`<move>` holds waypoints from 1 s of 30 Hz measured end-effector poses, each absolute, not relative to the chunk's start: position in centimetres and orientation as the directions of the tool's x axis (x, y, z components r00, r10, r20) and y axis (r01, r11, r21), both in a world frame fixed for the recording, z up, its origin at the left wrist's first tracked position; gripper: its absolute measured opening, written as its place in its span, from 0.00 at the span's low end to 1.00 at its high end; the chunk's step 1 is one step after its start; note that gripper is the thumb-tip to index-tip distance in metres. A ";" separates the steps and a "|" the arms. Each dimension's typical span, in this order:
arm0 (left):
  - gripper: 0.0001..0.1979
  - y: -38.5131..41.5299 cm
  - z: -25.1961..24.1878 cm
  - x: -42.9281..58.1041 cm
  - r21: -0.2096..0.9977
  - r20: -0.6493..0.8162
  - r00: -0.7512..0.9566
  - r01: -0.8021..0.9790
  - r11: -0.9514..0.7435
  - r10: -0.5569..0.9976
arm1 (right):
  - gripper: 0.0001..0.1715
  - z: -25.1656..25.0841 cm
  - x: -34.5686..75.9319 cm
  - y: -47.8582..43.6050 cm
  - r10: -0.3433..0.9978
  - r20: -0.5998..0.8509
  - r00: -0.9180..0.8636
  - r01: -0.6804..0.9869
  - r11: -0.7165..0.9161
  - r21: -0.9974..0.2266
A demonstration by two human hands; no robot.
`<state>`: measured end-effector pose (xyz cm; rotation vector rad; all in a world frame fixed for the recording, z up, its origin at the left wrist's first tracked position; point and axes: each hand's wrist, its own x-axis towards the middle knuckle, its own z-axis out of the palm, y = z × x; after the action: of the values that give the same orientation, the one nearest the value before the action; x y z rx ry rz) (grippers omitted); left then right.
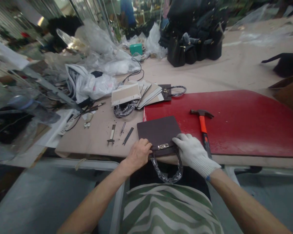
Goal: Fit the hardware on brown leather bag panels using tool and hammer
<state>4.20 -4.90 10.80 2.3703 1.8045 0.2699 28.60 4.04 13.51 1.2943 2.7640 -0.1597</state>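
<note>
Cluttered table (97, 136), red mat (246, 123), dark brown handbag (158, 130) flat at the near edge, hammer (203, 125) just beside; left hand (138, 154) fingers clench its edge, gloved right hand (191, 151) fingers press flat: a loose grip could let it slide off.

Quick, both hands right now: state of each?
Left hand: closed on edge of the brown handbag.
Right hand: gloved, resting on the handbag, grasp unclear.

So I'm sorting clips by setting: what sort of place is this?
Probably a handbag workshop. The left hand and gloved right hand are on a brown handbag with a metal clasp, a hammer lies on the red mat, and black bags stand at the back.
</note>
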 end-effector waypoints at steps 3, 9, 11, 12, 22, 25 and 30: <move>0.08 -4.5 11.0 4.7 0.120 -0.031 0.338 0.935 -0.333 0.940 | 0.16 14.1 28.1 4.7 0.678 -0.176 -0.714 0.685 0.728 0.026; 0.15 -4.9 10.0 2.7 0.097 0.016 0.504 0.859 -0.503 0.863 | 0.14 12.5 29.1 5.4 0.589 -0.111 -0.801 0.590 0.807 0.030; 0.17 -5.2 9.1 1.8 0.162 0.117 0.558 0.805 -0.570 0.821 | 0.13 11.3 30.1 6.0 0.567 -0.055 -0.822 0.569 0.821 -0.043; 0.18 -5.3 8.6 1.4 0.195 0.181 0.572 0.776 -0.600 0.800 | 0.14 10.8 30.5 6.3 0.552 -0.018 -0.834 0.551 0.829 -0.090; 0.19 -5.4 6.5 0.2 0.226 0.467 0.587 0.645 -0.730 0.662 | 0.12 9.0 32.0 6.8 0.387 0.245 -0.889 0.372 0.922 -0.107; 0.19 -5.5 6.6 0.1 0.195 0.469 0.606 0.639 -0.744 0.643 | 0.10 8.7 32.2 6.9 0.337 0.269 -0.902 0.339 0.940 -0.043; 0.18 -5.6 6.5 0.1 0.202 0.471 0.582 0.660 -0.724 0.662 | 0.12 8.8 32.2 6.6 0.371 0.229 -0.900 0.378 0.926 -0.012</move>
<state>0.10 -5.63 6.50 2.7904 1.1663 0.8340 32.24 6.62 8.76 0.6516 3.3064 0.0558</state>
